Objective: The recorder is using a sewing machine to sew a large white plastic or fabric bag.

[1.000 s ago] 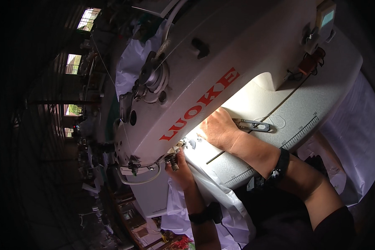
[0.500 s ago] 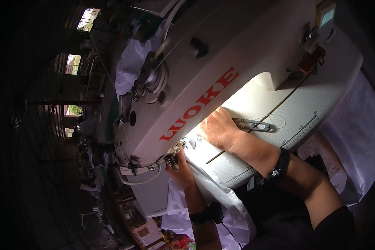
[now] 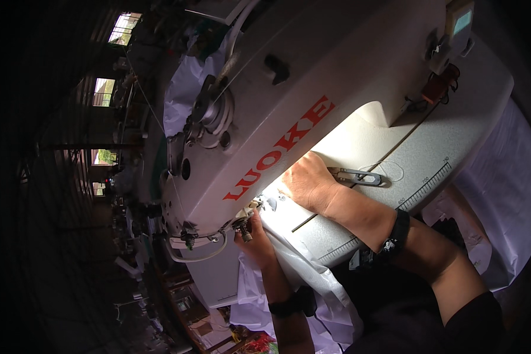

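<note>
A large white sewing machine (image 3: 336, 71) with red lettering fills the middle of the view. Beside its needle area, my left hand (image 3: 256, 245) is closed at the edge of a white sheet (image 3: 312, 265), thumb upward; part of its fingers is hidden behind the machine's fittings. The sheet hangs over the near edge of the bed. My right hand (image 3: 310, 184) reaches beneath the machine's arm, back upward, its fingertips covered by the arm. Just right of that hand, grey thread snips (image 3: 363, 177) lie on the lit, grey machine bed (image 3: 436, 144).
A thin loop of thread (image 3: 395, 170) lies near the snips, above a printed scale along the bed's edge. A red-brown box with dark cords (image 3: 435, 88) sits by the machine's right end. White sheeting (image 3: 501, 183) drapes at the right. The dim workshop background holds clutter.
Both hands stay almost in the same place. The machine's arm appears very slightly further left in the view. A pale item in the dim background at the left has shifted.
</note>
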{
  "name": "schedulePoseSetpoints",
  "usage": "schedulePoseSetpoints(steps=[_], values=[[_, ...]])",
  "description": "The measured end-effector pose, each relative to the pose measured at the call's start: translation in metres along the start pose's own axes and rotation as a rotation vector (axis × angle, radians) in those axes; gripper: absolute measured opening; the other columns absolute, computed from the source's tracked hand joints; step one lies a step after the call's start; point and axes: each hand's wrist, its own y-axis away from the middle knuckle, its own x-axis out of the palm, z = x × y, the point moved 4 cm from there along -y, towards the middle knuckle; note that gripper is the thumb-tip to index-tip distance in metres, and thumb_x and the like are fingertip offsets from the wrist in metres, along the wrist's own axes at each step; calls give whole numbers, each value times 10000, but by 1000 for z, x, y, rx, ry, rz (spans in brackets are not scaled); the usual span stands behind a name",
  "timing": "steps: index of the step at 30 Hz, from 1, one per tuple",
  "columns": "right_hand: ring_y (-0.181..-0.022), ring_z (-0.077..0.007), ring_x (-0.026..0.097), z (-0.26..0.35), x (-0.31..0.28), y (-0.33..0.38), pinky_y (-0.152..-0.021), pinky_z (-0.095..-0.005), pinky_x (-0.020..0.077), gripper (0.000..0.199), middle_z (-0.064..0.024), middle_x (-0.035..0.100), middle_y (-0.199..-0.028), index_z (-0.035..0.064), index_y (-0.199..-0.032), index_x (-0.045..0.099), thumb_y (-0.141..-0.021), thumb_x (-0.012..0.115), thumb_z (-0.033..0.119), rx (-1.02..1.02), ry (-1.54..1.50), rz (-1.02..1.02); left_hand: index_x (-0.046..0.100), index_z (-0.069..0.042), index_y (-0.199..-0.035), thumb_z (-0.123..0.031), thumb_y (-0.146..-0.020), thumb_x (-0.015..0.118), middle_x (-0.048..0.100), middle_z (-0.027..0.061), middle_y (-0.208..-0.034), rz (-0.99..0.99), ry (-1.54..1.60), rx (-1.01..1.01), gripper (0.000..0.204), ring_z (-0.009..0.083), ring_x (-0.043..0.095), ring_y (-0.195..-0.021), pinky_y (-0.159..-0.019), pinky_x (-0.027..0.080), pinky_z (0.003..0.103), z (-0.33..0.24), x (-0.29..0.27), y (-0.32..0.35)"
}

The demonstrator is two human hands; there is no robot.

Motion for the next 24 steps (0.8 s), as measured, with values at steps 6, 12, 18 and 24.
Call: schedulePoseSetpoints(steps=[6, 12, 18, 24], values=[[-858, -185, 689, 0, 1, 0, -788, -310, 503, 136, -62, 716, -819, 125, -840, 744, -810, 619, 169, 4, 5, 26, 658, 69, -1083, -205, -880, 735, 705, 153, -1018, -8, -19, -8, 349, 206, 678, -887, -777, 535, 305, -3, 0, 1], [-855, -179, 689, 0, -2, 0, -788, -309, 507, 134, -59, 716, -818, 127, -838, 745, -812, 624, 178, 1, 7, 4, 657, 72, -1081, -200, -877, 739, 704, 152, -1014, -22, 22, -17, 349, 204, 676, -886, -782, 533, 301, -2, 2, 2], [-853, -178, 689, 1, -4, 0, -786, -308, 507, 135, -60, 716, -817, 125, -836, 745, -814, 624, 180, 0, 12, 17, 653, 73, -1083, -208, -872, 745, 703, 150, -1019, -12, 27, -19, 362, 208, 674, -887, -784, 532, 306, 2, 1, 0], [-916, -191, 674, 1, -3, 3, -826, -334, 484, 168, -49, 708, -863, 156, -924, 738, -837, 604, 207, -33, -16, 72, 661, 66, -1071, -229, -863, 756, 703, 148, -1013, -21, 15, -5, 373, 211, 672, -889, -781, 530, 315, 0, 2, 1]])
